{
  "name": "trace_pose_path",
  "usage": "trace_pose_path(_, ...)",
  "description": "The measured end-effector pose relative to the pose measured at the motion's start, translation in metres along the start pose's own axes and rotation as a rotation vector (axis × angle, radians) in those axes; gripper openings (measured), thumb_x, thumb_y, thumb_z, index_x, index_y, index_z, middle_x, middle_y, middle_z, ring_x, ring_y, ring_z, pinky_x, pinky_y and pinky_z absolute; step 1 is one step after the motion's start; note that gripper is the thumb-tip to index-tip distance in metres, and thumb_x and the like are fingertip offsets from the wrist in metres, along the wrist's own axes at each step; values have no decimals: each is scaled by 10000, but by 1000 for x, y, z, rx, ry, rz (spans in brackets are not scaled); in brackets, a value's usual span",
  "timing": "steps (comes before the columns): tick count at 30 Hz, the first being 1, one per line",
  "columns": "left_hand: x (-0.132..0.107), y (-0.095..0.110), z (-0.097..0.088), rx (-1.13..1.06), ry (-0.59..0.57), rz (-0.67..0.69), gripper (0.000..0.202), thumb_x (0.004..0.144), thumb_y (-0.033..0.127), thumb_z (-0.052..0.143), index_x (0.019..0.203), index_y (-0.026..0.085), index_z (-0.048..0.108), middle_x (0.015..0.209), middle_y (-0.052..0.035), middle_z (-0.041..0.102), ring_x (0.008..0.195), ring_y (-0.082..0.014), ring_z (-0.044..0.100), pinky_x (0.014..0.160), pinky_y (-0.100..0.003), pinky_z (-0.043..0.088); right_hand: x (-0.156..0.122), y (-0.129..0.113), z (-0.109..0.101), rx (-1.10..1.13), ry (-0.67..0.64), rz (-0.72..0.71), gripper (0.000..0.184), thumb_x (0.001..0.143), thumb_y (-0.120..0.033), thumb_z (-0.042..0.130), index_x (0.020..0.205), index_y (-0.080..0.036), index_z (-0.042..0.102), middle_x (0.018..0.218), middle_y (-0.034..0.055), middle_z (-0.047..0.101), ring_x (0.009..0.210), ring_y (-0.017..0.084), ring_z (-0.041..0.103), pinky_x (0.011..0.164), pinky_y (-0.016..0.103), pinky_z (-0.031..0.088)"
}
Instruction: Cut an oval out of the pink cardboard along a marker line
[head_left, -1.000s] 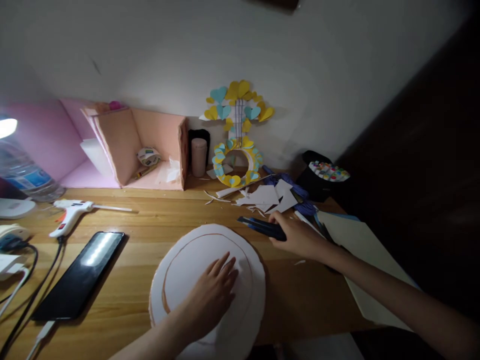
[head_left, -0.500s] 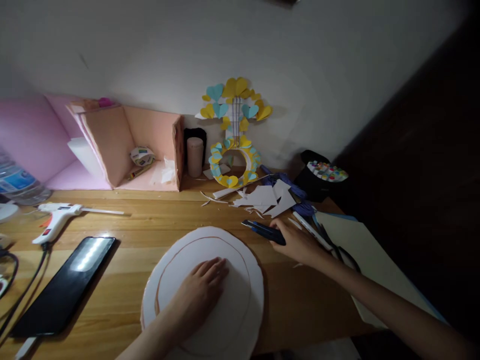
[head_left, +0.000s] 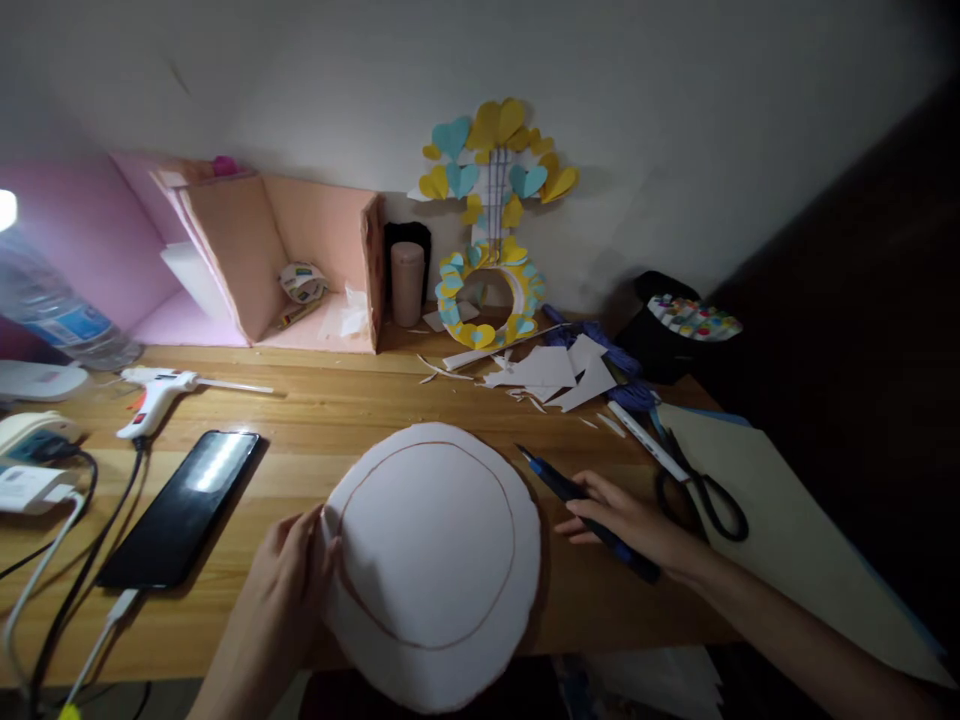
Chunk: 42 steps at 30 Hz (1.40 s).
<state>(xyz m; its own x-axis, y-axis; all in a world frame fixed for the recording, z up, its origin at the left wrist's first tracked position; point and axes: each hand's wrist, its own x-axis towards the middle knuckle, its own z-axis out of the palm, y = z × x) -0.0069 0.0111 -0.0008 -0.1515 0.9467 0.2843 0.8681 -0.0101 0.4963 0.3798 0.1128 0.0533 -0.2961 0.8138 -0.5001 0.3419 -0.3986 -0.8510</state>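
A round white board (head_left: 431,540) with an uneven edge and a brown ring drawn or cut inside its rim lies in front of me. Its near part reaches past the table's front edge. My left hand (head_left: 294,565) grips its left rim, fingertips on top and thumb side toward the face. To the right of the board, my right hand (head_left: 619,515) holds a dark blue utility knife (head_left: 551,480) slanting across the palm. The blade tip points up and left, just off the board's upper right edge. Some of its fingers stretch out loosely below the knife.
White paper scraps (head_left: 551,372) lie behind the board, near a guitar-like paper craft (head_left: 495,200). Scissors (head_left: 720,505) and a white pen (head_left: 649,440) lie at the right. A phone (head_left: 184,510), a glue gun (head_left: 157,395) and cables are at the left.
My left hand has gone from flat on the board's middle to its left rim. My right hand has come nearer, the knife now lying back across its palm. The view has shifted.
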Motion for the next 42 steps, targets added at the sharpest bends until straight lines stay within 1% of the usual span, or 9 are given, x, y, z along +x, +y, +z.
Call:
trace_pose_path(5, -33, 39, -2, -186, -120, -59, 295, 924, 321, 423, 1197, 244, 503, 1092, -80, 586, 1004, -220, 614, 848, -386, 551, 19, -6, -2, -93, 146, -123, 290, 776, -439, 572, 937, -235, 443, 985, 82, 625, 936, 240, 665, 836, 420, 543)
trace_pose_path(10, -60, 88, 8, -365, -296, 73, 337, 905, 195, 424, 1236, 247, 463, 1085, -83, 606, 979, -182, 634, 815, -292, 571, 59, -20, -19, -506, 289, -363, 301, 764, -397, 561, 970, -209, 449, 1051, 111, 606, 1017, 242, 596, 908, 432, 470)
trace_pose_path(15, -60, 106, 15, -445, -363, 169, 315, 895, 151, 430, 1189, 245, 490, 1093, -80, 612, 998, -183, 627, 834, -300, 564, 70, -40, -10, -650, 401, -477, 325, 781, -350, 551, 1042, -199, 432, 1077, 118, 607, 1014, 248, 594, 893, 426, 460)
trace_pose_path(23, -13, 86, 15, -284, -216, 139, 293, 891, 193, 478, 1182, 231, 486, 1156, -90, 564, 1078, -239, 572, 919, -443, 505, 6, -45, 16, -715, 289, -379, 385, 779, -319, 576, 1139, -220, 483, 1141, 100, 620, 1046, 251, 595, 897, 397, 465)
trace_pose_path(25, -12, 87, 23, -295, -185, 142, 374, 878, 250, 536, 1238, 239, 434, 1206, -100, 532, 1123, -254, 547, 946, -469, 483, -13, -39, 21, -679, 218, -311, 389, 764, -314, 581, 1132, -220, 496, 1108, 88, 637, 1006, 242, 615, 874, 386, 482)
trace_pose_path(28, -18, 95, 37, -309, -152, 146, 719, 824, 323, 627, 1405, 228, 215, 1380, -172, 379, 1281, -315, 409, 1015, -532, 405, -41, -31, 29, -707, 133, -225, 363, 743, -259, 588, 1101, -228, 534, 1094, 80, 659, 1008, 251, 621, 880, 393, 484)
trace_pose_path(31, -24, 101, 48, -268, -175, 160, 917, 794, 330, 656, 1461, 202, 40, 1470, -224, 237, 1366, -355, 267, 1049, -565, 345, -62, -23, 36, -772, 28, -204, 452, 764, -198, 570, 1210, -261, 531, 1192, 78, 638, 1082, 266, 599, 929, 419, 463)
trace_pose_path(35, -26, 101, 54, -195, -191, 184, 967, 777, 331, 669, 1468, 157, 15, 1476, -246, 238, 1379, -362, 233, 1072, -567, 305, -76, -16, 45, -791, -66, -229, 513, 818, -170, 514, 1312, -305, 489, 1307, 54, 570, 1169, 250, 553, 992, 422, 430)
trace_pose_path(42, -24, 98, 52, -138, -204, 246, 870, 824, 371, 606, 1468, 172, 56, 1472, -231, 286, 1386, -358, 228, 1061, -581, 313, -85, -11, 63, -853, -111, -239, 555, 851, -168, 494, 1377, -331, 425, 1301, 50, 571, 1142, 237, 574, 949, 397, 477)
